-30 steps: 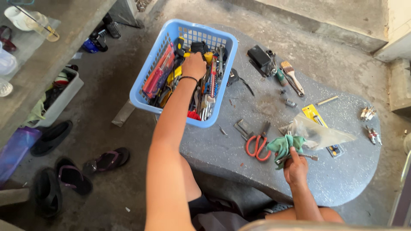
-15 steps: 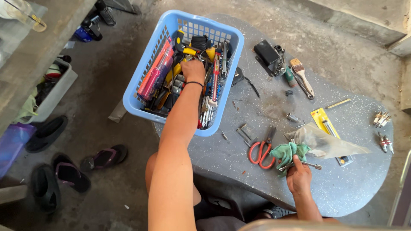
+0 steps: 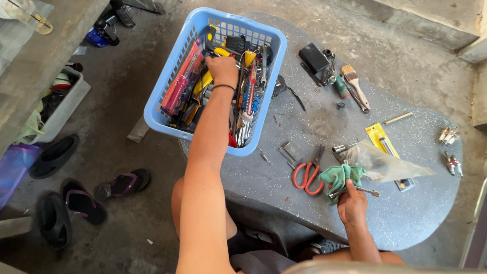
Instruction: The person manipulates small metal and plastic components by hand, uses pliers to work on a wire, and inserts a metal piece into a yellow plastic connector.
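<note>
My left hand reaches into a blue plastic basket full of hand tools, its fingers curled down among pliers and screwdrivers; what it grips is hidden. A black band circles that wrist. My right hand rests on the grey speckled table, closed on a slim metal socket wrench and a green cloth. Red-handled scissors lie just left of the cloth.
A clear plastic bag, a yellow tool package, a paintbrush, a black box and small spark plugs lie on the table. Sandals sit on the concrete floor at left, beside a white bin.
My left hand shifted slightly within the basket, back toward its far end. The view shifted a little. My right hand kept holding the wrench and cloth.
</note>
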